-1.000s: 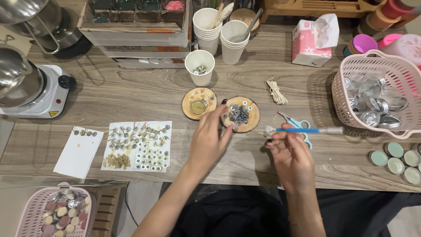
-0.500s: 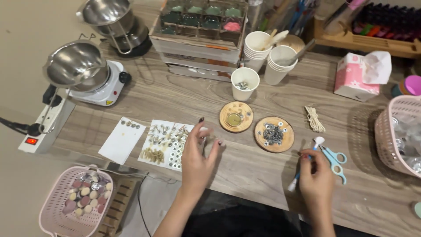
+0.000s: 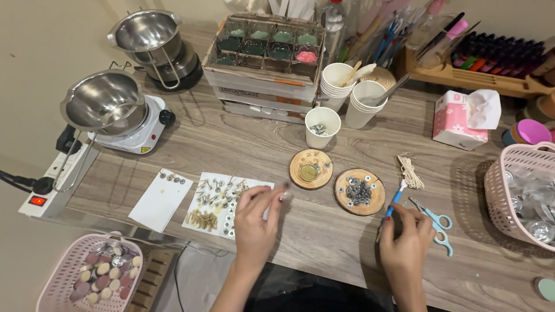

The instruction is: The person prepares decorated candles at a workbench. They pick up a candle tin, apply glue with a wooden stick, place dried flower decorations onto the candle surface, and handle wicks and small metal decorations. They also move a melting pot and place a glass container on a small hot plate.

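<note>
Left hand covers part of the white sheet; what its fingertips pinch is too small to tell. Pink basket cut by right edge. Right hand hides the blue tool's lower handle

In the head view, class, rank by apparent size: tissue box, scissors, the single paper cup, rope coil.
1. Tissue box
2. Paper cup
3. Scissors, close to the cup; unsure
4. Rope coil
</note>
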